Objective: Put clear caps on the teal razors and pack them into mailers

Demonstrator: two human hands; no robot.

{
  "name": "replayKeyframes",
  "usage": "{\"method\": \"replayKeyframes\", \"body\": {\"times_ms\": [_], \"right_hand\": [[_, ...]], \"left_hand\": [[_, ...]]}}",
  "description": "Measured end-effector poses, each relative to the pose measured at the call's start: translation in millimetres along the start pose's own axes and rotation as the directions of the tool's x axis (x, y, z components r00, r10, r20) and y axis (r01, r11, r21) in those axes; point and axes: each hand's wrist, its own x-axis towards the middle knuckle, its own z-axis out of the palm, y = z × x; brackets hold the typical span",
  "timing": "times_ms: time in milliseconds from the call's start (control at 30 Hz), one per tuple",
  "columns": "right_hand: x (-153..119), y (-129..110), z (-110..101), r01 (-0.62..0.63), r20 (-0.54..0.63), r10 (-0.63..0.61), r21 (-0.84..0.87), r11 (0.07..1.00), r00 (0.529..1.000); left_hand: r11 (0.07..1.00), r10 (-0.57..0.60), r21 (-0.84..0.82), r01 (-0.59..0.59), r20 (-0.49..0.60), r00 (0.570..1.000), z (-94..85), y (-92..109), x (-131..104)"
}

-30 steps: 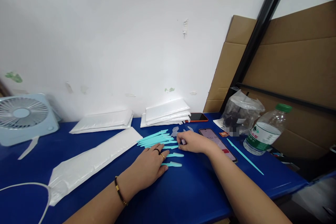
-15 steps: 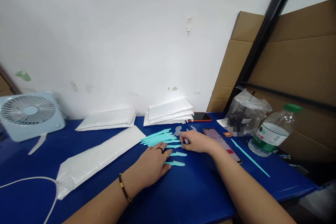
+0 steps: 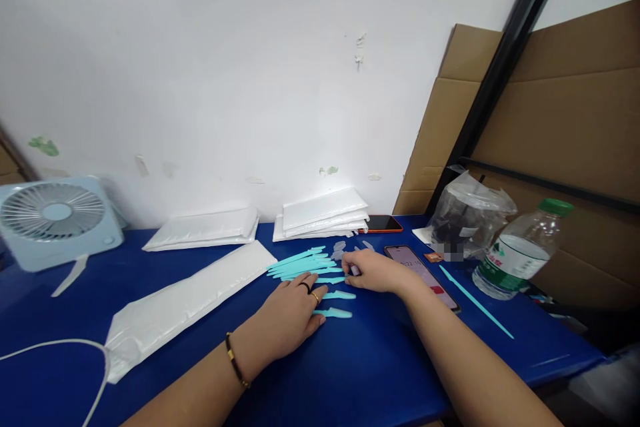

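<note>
Several turquoise eyebrow razors (image 3: 300,263) lie in a fanned pile on the blue table. My left hand (image 3: 290,310) rests flat, fingers spread over the handles of a few separate razors, whose blade ends (image 3: 336,313) point right. My right hand (image 3: 373,270) is closed in a pinch at the blade end of one razor beside the pile. A small translucent greyish blade cap (image 3: 355,270) shows inside its curled fingers; the fingertips partly hide the razor's tip. Just beyond the right hand lie several loose blade caps (image 3: 339,248).
White padded packets (image 3: 323,210) are stacked by the wall, with a long one (image 3: 190,307) left of the razors. A phone (image 3: 423,277), lone turquoise razor (image 3: 475,300), bottle (image 3: 520,253) and bagged cup (image 3: 467,213) stand or lie right. A fan (image 3: 60,220) is left.
Hardly anything differs. Both hands keep their places at the razors, and the view has shifted very slightly.
</note>
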Motion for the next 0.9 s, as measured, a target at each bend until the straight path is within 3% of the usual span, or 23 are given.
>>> {"method": "replayKeyframes", "body": {"times_ms": [900], "right_hand": [[-0.5,-1.1,-0.8,0.0,0.003,0.0,-0.003,1.0,1.0]], "left_hand": [[1.0,-0.008,-0.004,0.008,0.016,1.0,-2.9,1.8,-0.3]]}}
